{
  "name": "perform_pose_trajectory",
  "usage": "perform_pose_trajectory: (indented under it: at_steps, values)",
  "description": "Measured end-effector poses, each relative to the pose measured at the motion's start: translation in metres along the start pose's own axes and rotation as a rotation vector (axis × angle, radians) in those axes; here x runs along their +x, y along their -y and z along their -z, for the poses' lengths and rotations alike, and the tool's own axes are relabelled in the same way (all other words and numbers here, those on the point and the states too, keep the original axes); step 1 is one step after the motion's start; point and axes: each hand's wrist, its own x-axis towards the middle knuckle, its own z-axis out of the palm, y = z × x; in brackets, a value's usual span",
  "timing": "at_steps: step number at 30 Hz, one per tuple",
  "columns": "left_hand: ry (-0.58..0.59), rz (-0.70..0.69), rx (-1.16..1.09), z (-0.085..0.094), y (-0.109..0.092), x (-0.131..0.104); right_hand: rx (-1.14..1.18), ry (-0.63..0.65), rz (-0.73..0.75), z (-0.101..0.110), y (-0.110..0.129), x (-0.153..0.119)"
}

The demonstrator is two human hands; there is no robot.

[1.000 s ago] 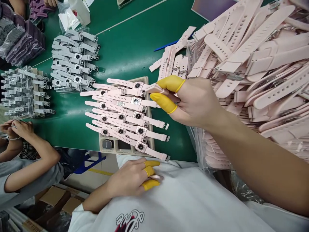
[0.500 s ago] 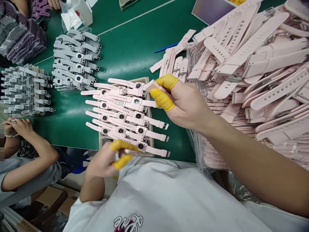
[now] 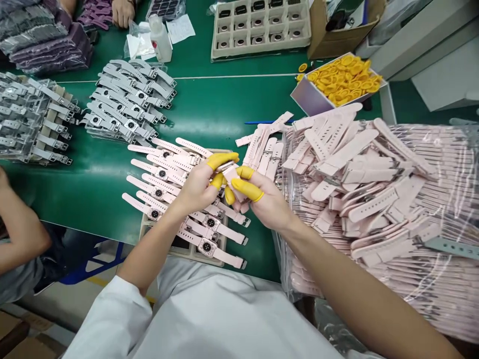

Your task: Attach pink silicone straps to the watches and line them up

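My left hand (image 3: 198, 187) pinches a small watch case (image 3: 225, 166), mostly covered by its fingers. My right hand (image 3: 269, 202) is closed on a pale pink watch strap (image 3: 232, 183), whose end meets or nearly meets the case; whether they are joined I cannot tell. Yellow finger cots cover thumbs and forefingers on both hands. Below and left of them, watches with pink straps (image 3: 210, 222) lie face down in rows across a beige tray (image 3: 220, 255). Loose pink straps (image 3: 262, 147) rest just beyond my right hand.
To the right a big heap of pink straps (image 3: 370, 174) spills over clear plastic bags. Behind it stands a box of yellow finger cots (image 3: 342, 80). A tray of watch cases (image 3: 262, 30) is at the back. Grey-strapped watches (image 3: 127, 99) lie left, near a co-worker's arm (image 3: 22, 229).
My left hand has come up from the table's front edge with the watch case and met my right hand at the strap. The view has shifted, showing more of the table's back.
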Motion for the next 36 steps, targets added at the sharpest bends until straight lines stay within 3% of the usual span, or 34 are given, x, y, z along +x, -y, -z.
perform_pose_trajectory:
  at_steps: [5, 15, 22, 29, 36]
  values:
    - [0.035, -0.081, 0.08, 0.006, 0.002, -0.007, 0.021, -0.017, -0.087, 0.0, -0.006, 0.0]
    - [-0.019, -0.084, 0.155, 0.001, 0.004, -0.013, 0.225, -0.102, -0.149, -0.007, 0.002, 0.003]
    - [0.073, -0.063, 0.192, 0.003, -0.001, -0.012, 0.211, -0.178, -0.174, -0.006, 0.004, 0.002]
    - [0.149, -0.012, 0.482, 0.002, 0.001, -0.012, 0.111, -0.197, -0.236, 0.0, -0.005, 0.004]
    - [0.15, 0.015, 0.253, 0.009, 0.0, -0.013, 0.066, -0.183, -0.193, -0.002, -0.004, 0.003]
